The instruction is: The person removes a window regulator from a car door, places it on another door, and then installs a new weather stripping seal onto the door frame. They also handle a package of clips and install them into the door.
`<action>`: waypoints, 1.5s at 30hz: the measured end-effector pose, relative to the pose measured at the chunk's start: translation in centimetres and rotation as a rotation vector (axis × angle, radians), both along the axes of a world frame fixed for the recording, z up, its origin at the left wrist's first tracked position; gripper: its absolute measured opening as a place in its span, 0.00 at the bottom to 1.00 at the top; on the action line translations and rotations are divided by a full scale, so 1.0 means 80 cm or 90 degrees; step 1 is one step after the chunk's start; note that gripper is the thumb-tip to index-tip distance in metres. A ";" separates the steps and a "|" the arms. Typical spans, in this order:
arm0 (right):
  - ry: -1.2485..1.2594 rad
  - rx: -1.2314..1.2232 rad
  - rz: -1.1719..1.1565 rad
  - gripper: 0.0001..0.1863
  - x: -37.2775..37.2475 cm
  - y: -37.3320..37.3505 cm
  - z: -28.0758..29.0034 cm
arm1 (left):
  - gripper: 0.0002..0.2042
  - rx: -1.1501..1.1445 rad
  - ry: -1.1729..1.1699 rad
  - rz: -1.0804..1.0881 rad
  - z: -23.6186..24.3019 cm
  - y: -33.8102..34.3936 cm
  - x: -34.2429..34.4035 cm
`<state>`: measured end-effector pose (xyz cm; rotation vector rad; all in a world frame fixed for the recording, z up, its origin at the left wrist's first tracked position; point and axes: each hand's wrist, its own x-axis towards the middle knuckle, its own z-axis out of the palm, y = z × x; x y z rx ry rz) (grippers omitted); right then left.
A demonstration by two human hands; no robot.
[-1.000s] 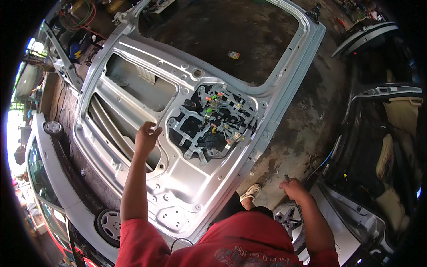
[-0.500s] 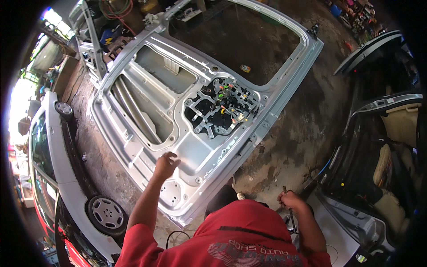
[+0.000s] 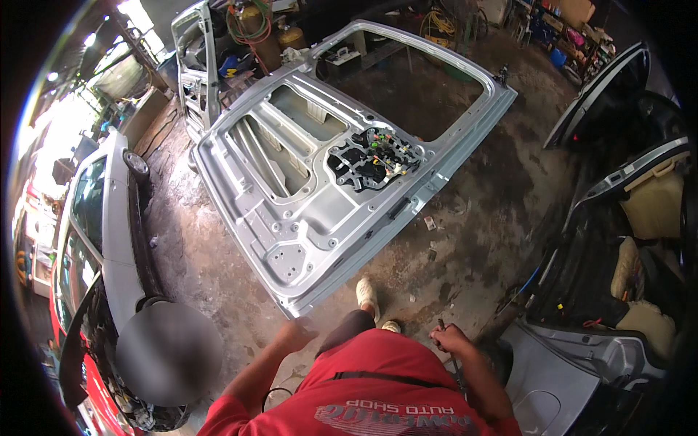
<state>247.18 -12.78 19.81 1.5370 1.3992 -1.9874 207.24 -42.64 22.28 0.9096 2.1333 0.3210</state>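
Note:
A large silver-grey vehicle door [image 3: 331,218] lies in front of me, its inner side up and its window opening at the far right. A dark plastic-and-metal mechanism [image 3: 374,161] with small coloured parts is set into it. My left hand [image 3: 294,335] hangs just off the door's near corner, fingers loosely bent, with nothing visible in it. To the right of my body, my right hand [image 3: 451,338] is closed around a thin dark rod [image 3: 440,324], held upright and apart from the door. The rod's kind cannot be made out, and my fingers cover part of it.
A white car [image 3: 120,240] stands on the left, with a blurred round patch over its near end. On the right is an opened vehicle body [image 3: 574,291] with a grey panel [image 3: 542,374]. Gas cylinders [image 3: 258,33] and another door frame [image 3: 195,73] stand behind. Stained concrete [image 3: 480,211] surrounds the door.
My left hand has come back from over the door's surface to beside its near corner. I have stepped back, so the door sits farther off. The rod stays in my right hand.

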 end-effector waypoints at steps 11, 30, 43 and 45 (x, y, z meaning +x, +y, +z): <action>0.505 0.209 0.035 0.07 -0.265 -0.125 0.276 | 0.22 0.462 0.018 -0.261 0.167 0.044 0.061; 0.503 -0.009 -0.244 0.06 -0.476 -0.126 0.217 | 0.12 0.151 0.180 0.395 0.065 -0.442 -0.082; 0.272 0.201 -0.180 0.06 -0.527 0.183 0.040 | 0.22 -0.335 0.002 0.517 0.019 -0.482 0.029; 0.266 0.249 -0.136 0.05 -0.557 0.202 0.024 | 0.22 -0.349 -0.011 0.527 0.024 -0.469 0.044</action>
